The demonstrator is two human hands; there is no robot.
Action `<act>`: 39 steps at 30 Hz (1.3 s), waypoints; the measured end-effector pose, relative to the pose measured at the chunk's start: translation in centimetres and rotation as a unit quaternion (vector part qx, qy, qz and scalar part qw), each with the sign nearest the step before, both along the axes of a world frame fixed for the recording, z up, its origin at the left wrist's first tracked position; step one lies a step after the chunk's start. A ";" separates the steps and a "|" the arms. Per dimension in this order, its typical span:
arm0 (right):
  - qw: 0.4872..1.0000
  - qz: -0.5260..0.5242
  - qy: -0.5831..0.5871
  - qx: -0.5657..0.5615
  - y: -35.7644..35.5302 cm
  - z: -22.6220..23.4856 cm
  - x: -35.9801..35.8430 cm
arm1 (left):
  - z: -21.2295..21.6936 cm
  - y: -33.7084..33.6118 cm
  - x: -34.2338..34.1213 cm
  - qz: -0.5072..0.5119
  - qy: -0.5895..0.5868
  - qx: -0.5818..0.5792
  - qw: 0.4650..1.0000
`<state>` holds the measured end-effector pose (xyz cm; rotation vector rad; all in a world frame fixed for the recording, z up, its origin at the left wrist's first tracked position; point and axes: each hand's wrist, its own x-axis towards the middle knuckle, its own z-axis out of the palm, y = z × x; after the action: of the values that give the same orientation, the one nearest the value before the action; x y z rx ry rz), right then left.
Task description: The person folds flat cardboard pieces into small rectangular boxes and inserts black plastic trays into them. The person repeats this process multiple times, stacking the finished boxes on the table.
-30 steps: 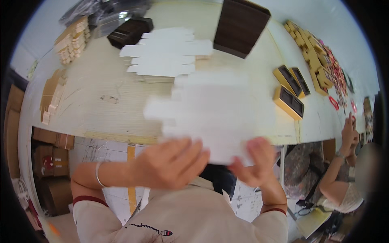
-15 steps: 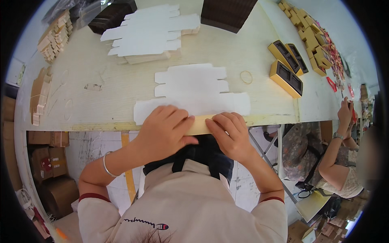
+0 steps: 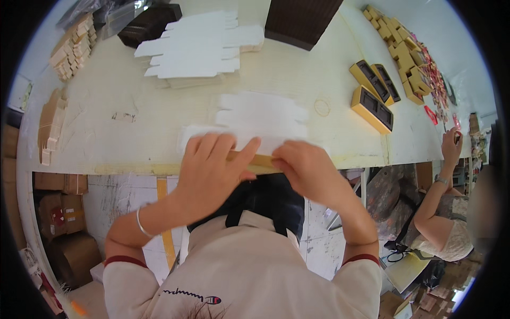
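Note:
A flat cardboard box blank, white on its upper face, lies by the table's front edge and is blurred by motion. Along its near side a gold-coloured strip is folded up between my hands. My left hand presses on the blank's near left part, its index finger along the fold and its thumb below. At the right end of the strip, my right hand pinches the fold with its fingers curled. The undersides of both grips are hidden.
Behind the blank is a stack of white box blanks, near a dark brown box. Gold boxes with black inserts stand at right, before a pile of gold boxes. Folded card pieces lie left. A co-worker sits at right.
The blank has shifted and tilted slightly under my hands, and its gold strip is turned up more. My left index finger now stretches out along the fold; my right hand has rolled over.

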<state>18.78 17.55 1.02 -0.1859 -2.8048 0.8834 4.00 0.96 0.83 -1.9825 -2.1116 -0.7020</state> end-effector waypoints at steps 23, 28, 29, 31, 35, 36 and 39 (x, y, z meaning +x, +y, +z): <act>0.940 0.093 0.204 0.257 -1.8 -5.4 3.9 | 0.4 5.4 -4.3 -0.130 -0.153 -0.172 0.964; 0.936 0.105 0.231 0.242 -2.1 -4.7 3.0 | -0.6 5.8 -4.5 -0.085 -0.150 -0.167 0.971; 0.935 0.108 0.228 0.249 -2.2 -4.6 3.0 | -0.7 5.8 -4.6 -0.088 -0.149 -0.159 0.972; 0.933 0.115 0.220 0.262 -2.5 -4.0 3.0 | -0.9 5.8 -4.8 -0.096 -0.148 -0.142 0.974; 0.985 0.047 0.147 0.076 -2.0 -2.2 1.9 | -1.2 6.1 -5.3 -0.110 -0.180 -0.098 0.973; 0.992 0.011 0.125 0.033 -1.7 -1.6 0.8 | -0.2 6.3 -4.8 -0.100 -0.192 -0.112 0.970; 0.985 -0.009 0.118 0.122 -1.5 -1.8 -1.6 | 0.1 6.5 -4.7 -0.091 -0.203 -0.117 0.968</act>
<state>17.14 16.06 -0.78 -0.0644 -2.6515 0.5124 -0.73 7.43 0.94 -2.3502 -2.3488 -1.0087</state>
